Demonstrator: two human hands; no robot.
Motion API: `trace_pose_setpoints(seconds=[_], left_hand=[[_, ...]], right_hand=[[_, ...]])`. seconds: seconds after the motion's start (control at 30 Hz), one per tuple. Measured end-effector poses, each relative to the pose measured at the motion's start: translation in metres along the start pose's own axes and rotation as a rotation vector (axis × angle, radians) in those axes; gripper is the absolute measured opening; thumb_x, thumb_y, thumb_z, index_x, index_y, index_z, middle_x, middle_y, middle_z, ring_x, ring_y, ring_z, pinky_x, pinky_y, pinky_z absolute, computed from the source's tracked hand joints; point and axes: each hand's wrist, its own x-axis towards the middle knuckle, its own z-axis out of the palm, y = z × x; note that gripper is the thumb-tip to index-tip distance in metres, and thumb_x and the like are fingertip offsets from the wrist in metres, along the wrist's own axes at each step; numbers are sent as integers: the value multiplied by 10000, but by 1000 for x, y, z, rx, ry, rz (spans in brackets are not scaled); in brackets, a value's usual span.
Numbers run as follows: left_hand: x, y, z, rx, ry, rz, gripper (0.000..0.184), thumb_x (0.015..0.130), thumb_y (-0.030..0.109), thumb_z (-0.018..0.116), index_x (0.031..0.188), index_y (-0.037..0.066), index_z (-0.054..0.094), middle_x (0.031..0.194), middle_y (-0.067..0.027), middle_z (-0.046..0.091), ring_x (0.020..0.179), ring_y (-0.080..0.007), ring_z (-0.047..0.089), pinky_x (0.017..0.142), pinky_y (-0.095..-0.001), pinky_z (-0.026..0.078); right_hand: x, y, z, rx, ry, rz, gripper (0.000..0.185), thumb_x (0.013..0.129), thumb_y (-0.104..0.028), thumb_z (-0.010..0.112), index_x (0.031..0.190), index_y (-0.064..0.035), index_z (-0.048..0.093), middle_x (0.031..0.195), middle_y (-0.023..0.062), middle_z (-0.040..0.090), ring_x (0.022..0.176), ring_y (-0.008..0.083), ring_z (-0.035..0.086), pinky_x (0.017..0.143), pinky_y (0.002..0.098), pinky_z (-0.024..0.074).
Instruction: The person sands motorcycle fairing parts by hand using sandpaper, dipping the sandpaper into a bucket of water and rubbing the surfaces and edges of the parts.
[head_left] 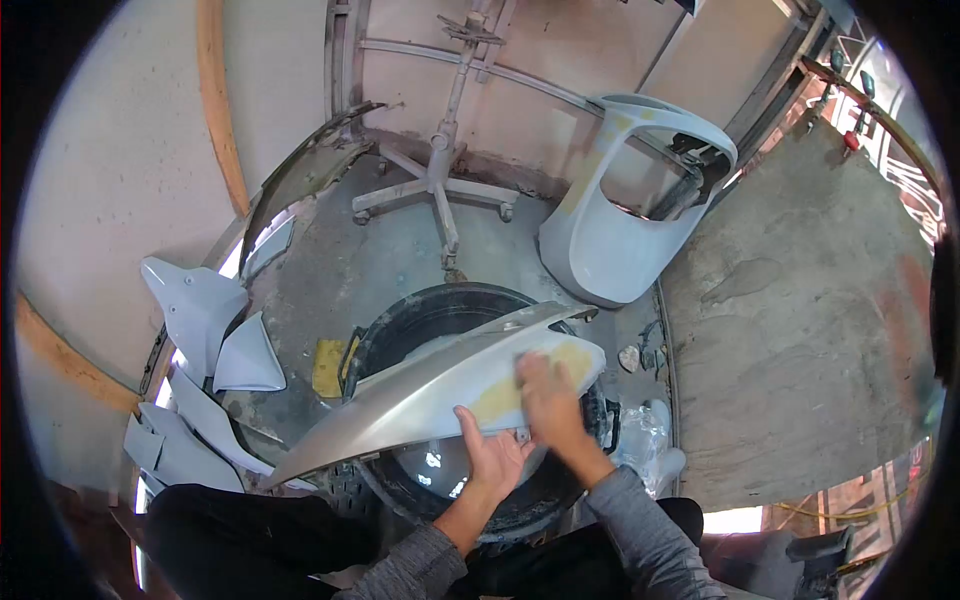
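Grey, scuffed floor [310,230] meets pale walls [110,180] at the left and top of frame. Wheeled stand [432,183] at top centre; white hollow shell [580,245] at upper right, on end, opening in view. Loose white parts [190,310] sit along the left side, by the wall, presumably to stay out of the way.

Long silver-and-white panel [430,385]: centre of frame, tilted, lying across the black tub [430,310]. Rim probably bears some of its weight. Tub holds pale liquid [425,465]; a panel set above it would likely let drips fall back in. Yellowish patch [495,403] on the panel faces up, which seems to put it within easy reach.

Left hand [492,462]: at the panel's lower edge, thumb spread against the face, palm below; reads as a steadying support. Whether the fingers clamp the edge, cannot tell. Right hand [552,400]: blurred, over the patch; anything under its fingers cannot be made out. Hands close together. Yellow block [328,368] just left of the tub, handy from there
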Motion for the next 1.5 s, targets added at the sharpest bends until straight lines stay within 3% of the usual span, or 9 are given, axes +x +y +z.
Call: trace_pose_setpoints(seconds=[0.2, 0.3, 0.4, 0.57, 1.0, 1.07, 1.27, 1.33, 1.5], left_hand=[[6, -3, -10, -48, -61, -42, 1056, 825, 912, 297, 1582, 180, 219, 1607, -107, 292, 1455, -310, 321, 1184, -534, 234], [-1, 7, 9, -97, 77, -63, 989, 845, 891, 295, 1548, 196, 311, 1592, -86, 328, 1457, -300, 318, 1176, -550, 247], [8, 1, -6, -20, -81, 24, 975, 846, 890, 302, 1549, 215, 307, 1582, -67, 337, 1444, -296, 326, 1175, -557, 234], [2, 5, 9, -53, 13, -1, 996, 837, 895, 316, 1551, 201, 303, 1573, -74, 346, 1441, -294, 325, 1174, -548, 245], [9, 3, -10, -74, -81, -65, 1088, 796, 929, 333, 1575, 174, 247, 1595, -106, 305, 1437, -343, 331, 1191, -530, 235], [5, 8, 1, -20, -49, -64, 1096, 790, 935, 324, 1577, 176, 251, 1591, -91, 320, 1433, -308, 350, 1194, -489, 255], [8, 4, -10, -64, -63, -64, 1091, 816, 922, 293, 1573, 138, 231, 1570, -102, 336, 1386, -327, 386, 1186, -503, 260], [2, 10, 7, -7, -5, -62, 1046, 814, 923, 282, 1571, 201, 268, 1579, -73, 334, 1414, -299, 373, 1180, -484, 276], [12, 0, -18, 5, -130, -10, 1080, 815, 921, 276, 1594, 175, 203, 1635, -91, 247, 1485, -356, 266, 1186, -552, 235]], right_hand=[[-6, -32, -3, 52, -95, -248, 404, 1004, -162, 415, 1278, 96, 561, 1383, 280, 545, 1306, 439, 500, 1105, 550, 358], [14, 23, 2, 79, -107, 347, 431, 1003, -175, 430, 1333, 81, 536, 1412, 280, 521, 1315, 443, 490, 1113, 538, 348], [-1, -28, -4, -20, -41, -24, 422, 1012, -184, 426, 1326, 73, 544, 1408, 279, 522, 1305, 439, 496, 1083, 544, 363], [9, 18, 8, 38, 61, 345, 456, 1012, -228, 427, 1323, 85, 543, 1389, 266, 542, 1315, 418, 482, 1058, 578, 353], [-7, -33, -9, -63, -130, 69, 501, 990, -223, 438, 1361, 112, 473, 1405, 321, 493, 1289, 501, 451, 1082, 590, 326], [13, 11, -3, 66, -45, 461, 533, 1022, -271, 416, 1393, 110, 448, 1498, 335, 389, 1401, 478, 369, 1105, 614, 293], [0, -32, -13, 0, -267, 121, 591, 1020, -326, 434, 1447, 82, 402, 1551, 297, 337, 1443, 436, 324, 1128, 607, 267], [20, 19, 0, 110, -135, 523, 622, 1021, -349, 434, 1486, 59, 368, 1580, 276, 302, 1472, 417, 291, 1144, 628, 224], [1, -41, -17, -86, -388, 65, 624, 1012, -332, 444, 1529, -8, 314, 1613, 217, 269, 1481, 389, 281, 1114, 663, 258]])
